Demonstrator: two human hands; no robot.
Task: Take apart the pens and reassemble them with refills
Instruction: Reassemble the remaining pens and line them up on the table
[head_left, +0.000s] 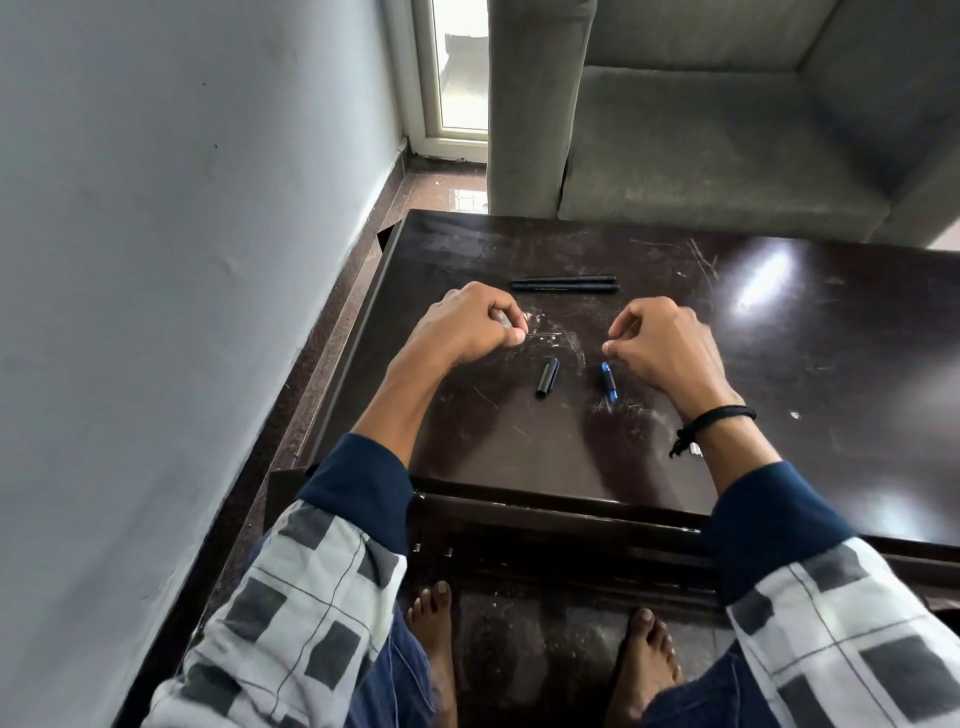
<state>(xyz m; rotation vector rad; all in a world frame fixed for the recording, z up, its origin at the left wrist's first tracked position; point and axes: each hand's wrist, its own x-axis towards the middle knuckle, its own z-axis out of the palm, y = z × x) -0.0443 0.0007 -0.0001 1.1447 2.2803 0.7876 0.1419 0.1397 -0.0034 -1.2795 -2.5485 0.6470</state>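
Observation:
My left hand (470, 325) curls over the dark table (727, 364) and pinches a thin refill (543, 335) whose tip pokes out to the right. My right hand (660, 343) is curled too, its fingertips pinched together; whatever it holds is too small to make out. Between the hands lie a short black pen cap (547, 378) and a short blue pen part (609, 382). Two black pens (565, 283) lie side by side further back on the table.
A grey sofa (727, 130) stands right behind the table. A pale wall (182, 260) runs along the left, with a strip of brown floor beside it. My bare feet (436, 654) show below the table's near edge.

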